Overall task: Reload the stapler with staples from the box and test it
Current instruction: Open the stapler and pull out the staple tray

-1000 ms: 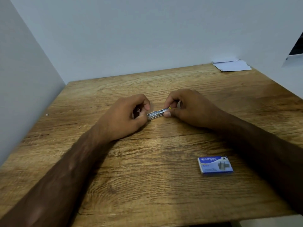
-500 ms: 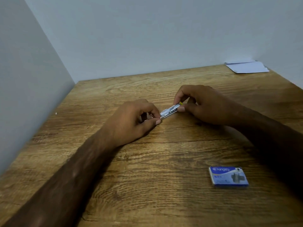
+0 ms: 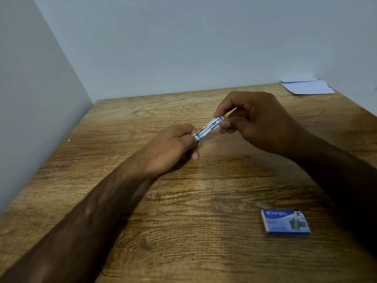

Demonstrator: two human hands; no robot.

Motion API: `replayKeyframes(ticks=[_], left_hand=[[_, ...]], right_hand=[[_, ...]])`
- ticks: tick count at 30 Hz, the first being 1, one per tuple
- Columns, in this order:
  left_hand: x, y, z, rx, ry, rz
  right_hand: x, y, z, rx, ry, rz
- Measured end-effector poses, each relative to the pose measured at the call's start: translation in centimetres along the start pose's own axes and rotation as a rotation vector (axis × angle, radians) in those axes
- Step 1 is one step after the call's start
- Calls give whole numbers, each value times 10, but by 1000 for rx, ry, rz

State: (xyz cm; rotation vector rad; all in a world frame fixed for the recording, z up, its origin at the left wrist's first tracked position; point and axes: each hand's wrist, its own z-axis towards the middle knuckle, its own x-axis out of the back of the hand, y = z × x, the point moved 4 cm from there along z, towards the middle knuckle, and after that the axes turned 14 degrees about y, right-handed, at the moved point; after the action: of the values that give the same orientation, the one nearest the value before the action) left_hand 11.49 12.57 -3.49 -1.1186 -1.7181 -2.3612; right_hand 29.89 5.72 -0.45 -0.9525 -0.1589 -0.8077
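Note:
A small metal stapler point(image 3: 209, 128) is held above the middle of the wooden table point(image 3: 183, 211), tilted with its far end raised to the right. My left hand point(image 3: 173, 148) grips its near end, which is mostly hidden in the fingers. My right hand point(image 3: 255, 121) pinches the far end, where a small yellow tip shows. A closed blue staple box point(image 3: 285, 222) lies flat on the table at the near right, apart from both hands.
White sheets of paper point(image 3: 307, 86) lie in the far right corner of the table. Pale walls close off the left side and the back. A tiny speck point(image 3: 69, 140) lies by the left wall.
Both hands have lifted the stapler off the table, and its right end has tipped upward. The staple box has stayed where it lay.

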Motion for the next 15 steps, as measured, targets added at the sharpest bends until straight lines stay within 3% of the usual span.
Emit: replayKeyframes(ticks=[3, 6, 11, 15], left_hand=[[3, 2, -4, 44, -45, -101], [4, 2, -4, 24, -8, -44], [9, 10, 0, -219, 209, 380], [17, 32, 2, -289, 110, 605]], right_hand=[[0, -2, 2, -11, 13, 45], [-2, 0, 2, -78, 17, 119], [-13, 11, -7, -404, 42, 406], [-14, 16, -12, -562, 42, 500]])
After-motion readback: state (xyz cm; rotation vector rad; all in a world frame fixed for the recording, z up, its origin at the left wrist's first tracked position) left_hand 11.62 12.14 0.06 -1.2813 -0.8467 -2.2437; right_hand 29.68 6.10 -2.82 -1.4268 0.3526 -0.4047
